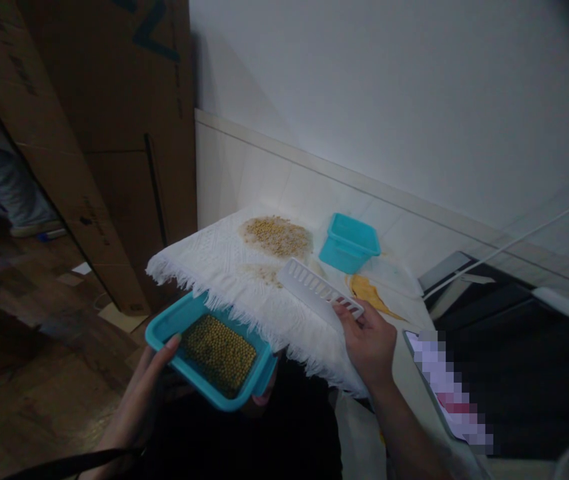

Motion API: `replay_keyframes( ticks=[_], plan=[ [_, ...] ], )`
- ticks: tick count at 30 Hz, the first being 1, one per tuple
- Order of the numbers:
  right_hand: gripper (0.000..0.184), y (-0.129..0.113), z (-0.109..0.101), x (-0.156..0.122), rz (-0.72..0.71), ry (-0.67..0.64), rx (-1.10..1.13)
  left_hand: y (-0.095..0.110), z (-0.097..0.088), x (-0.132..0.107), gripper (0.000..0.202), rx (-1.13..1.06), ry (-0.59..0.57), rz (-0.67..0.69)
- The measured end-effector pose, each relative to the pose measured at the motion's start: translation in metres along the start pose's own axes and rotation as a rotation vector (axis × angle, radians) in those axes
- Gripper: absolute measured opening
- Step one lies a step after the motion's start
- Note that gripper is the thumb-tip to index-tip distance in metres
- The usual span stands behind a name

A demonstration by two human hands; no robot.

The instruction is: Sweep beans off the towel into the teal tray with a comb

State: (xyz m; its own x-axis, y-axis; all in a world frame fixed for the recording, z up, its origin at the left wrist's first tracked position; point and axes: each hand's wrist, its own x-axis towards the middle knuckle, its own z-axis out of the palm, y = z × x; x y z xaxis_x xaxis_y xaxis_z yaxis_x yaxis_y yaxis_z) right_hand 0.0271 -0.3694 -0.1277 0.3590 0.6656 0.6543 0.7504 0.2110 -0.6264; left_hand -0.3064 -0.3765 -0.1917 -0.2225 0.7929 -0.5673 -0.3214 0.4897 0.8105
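My left hand grips the near-left rim of a teal tray full of small yellow-green beans. The tray is held just below the fringed front edge of a white towel that covers a small table. My right hand is closed on one end of a white slotted plastic scraper, which lies slanted across the towel. A pile of tan beans sits at the back of the towel, with a thinner scatter in front of it.
A second, empty teal tray stands at the back right of the table, a yellow cloth beside it. A phone lies to the right. Large cardboard boxes lean at the left. A white cable crosses a dark surface.
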Motion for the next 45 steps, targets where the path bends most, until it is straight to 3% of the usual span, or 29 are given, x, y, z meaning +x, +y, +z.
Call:
replay_keyframes(
  ticks=[16, 24, 39, 45],
  plan=[
    [0.032, -0.001, 0.006, 0.005, 0.043, -0.064, 0.131, -0.008, -0.005, 0.010, 0.061, -0.010, -0.031, 0.043],
    [0.028, 0.001, 0.004, 0.008, 0.030, -0.023, 0.108, -0.009, -0.009, 0.016, 0.063, -0.002, -0.038, 0.006],
    [0.023, -0.011, 0.010, 0.001, -0.010, -0.089, 0.136, -0.016, -0.016, 0.026, 0.083, -0.030, -0.018, 0.008],
    [0.021, -0.014, 0.011, 0.000, -0.007, -0.126, 0.183, -0.019, -0.017, 0.030, 0.074, -0.044, -0.020, 0.010]
  ],
)
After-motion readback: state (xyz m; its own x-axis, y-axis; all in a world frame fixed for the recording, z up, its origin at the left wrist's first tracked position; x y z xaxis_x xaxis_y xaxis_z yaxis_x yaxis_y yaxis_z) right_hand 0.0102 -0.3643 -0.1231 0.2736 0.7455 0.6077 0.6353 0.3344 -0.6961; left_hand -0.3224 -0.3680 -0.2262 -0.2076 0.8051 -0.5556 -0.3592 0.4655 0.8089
